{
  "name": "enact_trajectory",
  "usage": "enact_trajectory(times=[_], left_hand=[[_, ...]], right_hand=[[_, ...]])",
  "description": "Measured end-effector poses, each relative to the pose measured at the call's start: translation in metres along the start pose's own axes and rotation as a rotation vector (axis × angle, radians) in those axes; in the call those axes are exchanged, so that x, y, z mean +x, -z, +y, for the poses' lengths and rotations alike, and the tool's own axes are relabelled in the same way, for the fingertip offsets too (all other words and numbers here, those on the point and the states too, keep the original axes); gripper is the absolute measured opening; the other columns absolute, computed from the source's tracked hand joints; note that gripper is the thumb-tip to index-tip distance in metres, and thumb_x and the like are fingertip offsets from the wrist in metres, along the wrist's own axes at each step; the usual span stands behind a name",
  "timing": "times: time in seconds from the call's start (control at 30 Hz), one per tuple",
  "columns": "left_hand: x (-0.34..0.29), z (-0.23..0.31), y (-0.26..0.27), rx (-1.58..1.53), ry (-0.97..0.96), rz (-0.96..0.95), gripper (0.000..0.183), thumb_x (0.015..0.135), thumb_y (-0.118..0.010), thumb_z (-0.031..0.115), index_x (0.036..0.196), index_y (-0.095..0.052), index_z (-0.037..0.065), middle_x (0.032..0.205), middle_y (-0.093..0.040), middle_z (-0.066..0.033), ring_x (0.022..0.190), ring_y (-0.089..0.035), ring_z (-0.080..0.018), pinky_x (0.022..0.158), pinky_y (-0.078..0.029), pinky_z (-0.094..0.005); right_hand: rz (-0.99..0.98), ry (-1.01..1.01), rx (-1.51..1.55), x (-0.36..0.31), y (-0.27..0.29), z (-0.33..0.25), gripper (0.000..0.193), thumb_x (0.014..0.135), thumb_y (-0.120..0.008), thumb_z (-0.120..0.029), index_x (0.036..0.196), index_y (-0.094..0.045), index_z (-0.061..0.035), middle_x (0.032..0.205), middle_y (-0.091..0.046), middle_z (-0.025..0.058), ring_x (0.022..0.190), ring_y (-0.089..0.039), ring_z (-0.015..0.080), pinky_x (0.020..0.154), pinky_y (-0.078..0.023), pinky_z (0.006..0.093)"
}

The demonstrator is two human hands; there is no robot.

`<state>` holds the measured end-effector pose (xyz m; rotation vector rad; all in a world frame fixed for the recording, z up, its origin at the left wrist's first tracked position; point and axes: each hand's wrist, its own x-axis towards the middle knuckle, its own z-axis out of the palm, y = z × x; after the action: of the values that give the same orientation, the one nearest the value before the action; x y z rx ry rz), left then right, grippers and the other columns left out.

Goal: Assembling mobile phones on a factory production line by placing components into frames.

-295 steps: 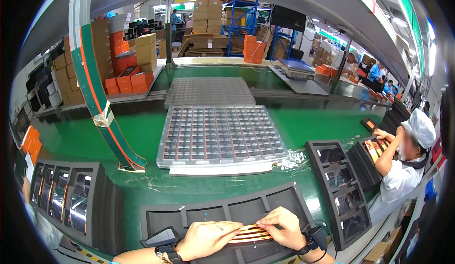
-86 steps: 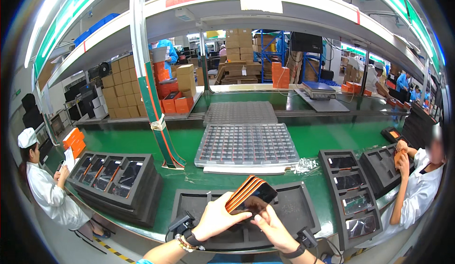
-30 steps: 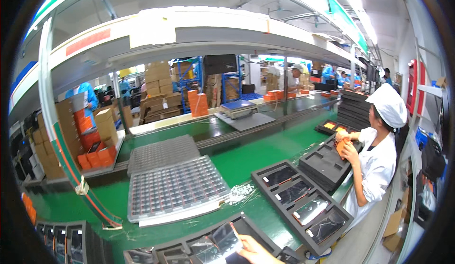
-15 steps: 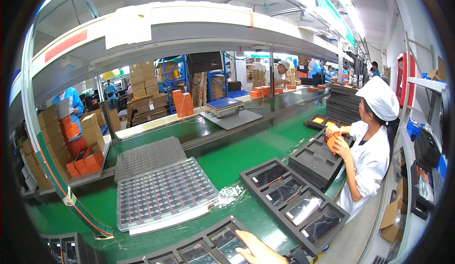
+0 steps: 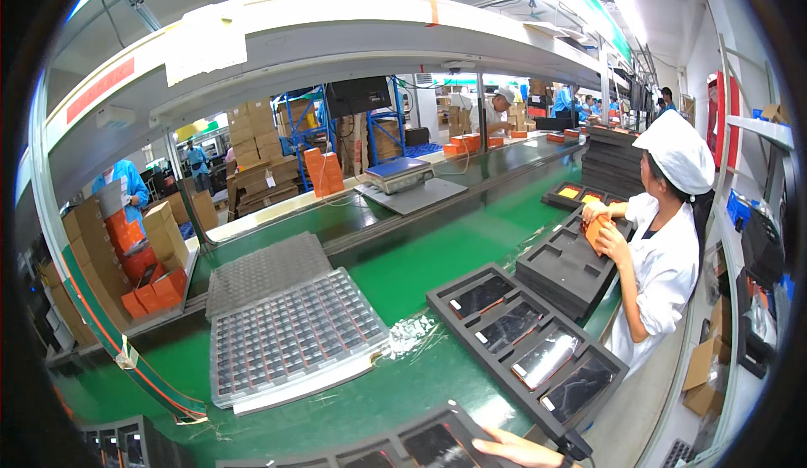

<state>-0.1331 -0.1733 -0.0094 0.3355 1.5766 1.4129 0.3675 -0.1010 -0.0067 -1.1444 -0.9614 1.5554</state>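
Note:
At the lower edge, my right hand [image 5: 523, 451] grips the right end of a black foam tray [image 5: 382, 446], its fingertips over the rim. Dark-screened phones [image 5: 437, 446] lie in the tray's compartments, and the picture's edge cuts off its near side. My left hand is out of view. Just beyond my right hand, a second black foam tray [image 5: 482, 340] holds several phones [image 5: 546, 359] with dark, shiny screens, one in each compartment. To the left, a clear plastic blister tray [image 5: 294, 338] filled with rows of small parts lies on the green belt.
Crumpled clear plastic [image 5: 412, 334] lies beside the blister tray. A co-worker [image 5: 664, 232] in a white cap holds an orange box [image 5: 595, 232] over stacked foam trays [image 5: 561, 270]. A scale [image 5: 398, 175] stands across the belt. More foam trays [image 5: 126, 443] are at lower left.
The near foam tray has shifted right and toward me. My right hand has moved right, from over its phones to its right end. The view has tilted slightly.

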Motion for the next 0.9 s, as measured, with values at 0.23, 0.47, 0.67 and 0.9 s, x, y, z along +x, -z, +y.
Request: enact_trajectory(times=[0.23,0.47,0.67,0.9], left_hand=[[0.011,0.044,-0.127,-0.467,-0.027,-0.412,0.033,0.093,-0.061,0.029,0.115,-0.065,0.004,0.106,-0.071,-0.0081,0.097,-0.066,-0.0235,0.088,-0.052,-0.038],[0.032,0.043,-0.32,-0.546,0.158,-0.988,0.04,0.095,-0.054,0.038,0.115,-0.062,0.004,0.107,-0.068,-0.0131,0.103,-0.062,-0.0292,0.095,-0.047,-0.0461],[0.016,-0.012,-0.51,-0.548,0.31,-1.368,0.038,0.091,-0.063,0.029,0.121,-0.051,0.008,0.127,-0.052,-0.0111,0.117,-0.051,-0.0289,0.108,-0.04,-0.0474],[0.028,-0.08,-0.517,-0.29,0.451,-1.285,0.042,0.095,-0.061,0.029,0.132,-0.05,0.011,0.14,-0.054,-0.0127,0.123,-0.055,-0.0285,0.104,-0.047,-0.043]], right_hand=[[0.128,-0.015,0.312,-0.081,0.037,0.022,0.061,0.089,-0.068,-0.012,0.143,-0.044,0.0004,0.128,-0.059,0.008,0.112,-0.058,0.0171,0.092,-0.049,0.0298],[0.627,0.313,0.405,-0.116,0.052,0.032,0.042,0.086,-0.066,-0.015,0.125,-0.057,-0.0028,0.113,-0.063,0.0074,0.105,-0.06,0.0185,0.09,-0.05,0.0341],[0.862,0.515,0.57,-0.103,0.071,0.043,0.031,0.091,-0.063,-0.01,0.121,-0.06,-0.003,0.118,-0.063,0.0084,0.11,-0.059,0.0203,0.097,-0.048,0.0364],[0.975,0.601,0.433,-0.071,0.077,0.032,0.055,0.091,-0.062,-0.004,0.143,-0.042,0.0,0.137,-0.052,0.0099,0.123,-0.05,0.0229,0.105,-0.041,0.0363]])
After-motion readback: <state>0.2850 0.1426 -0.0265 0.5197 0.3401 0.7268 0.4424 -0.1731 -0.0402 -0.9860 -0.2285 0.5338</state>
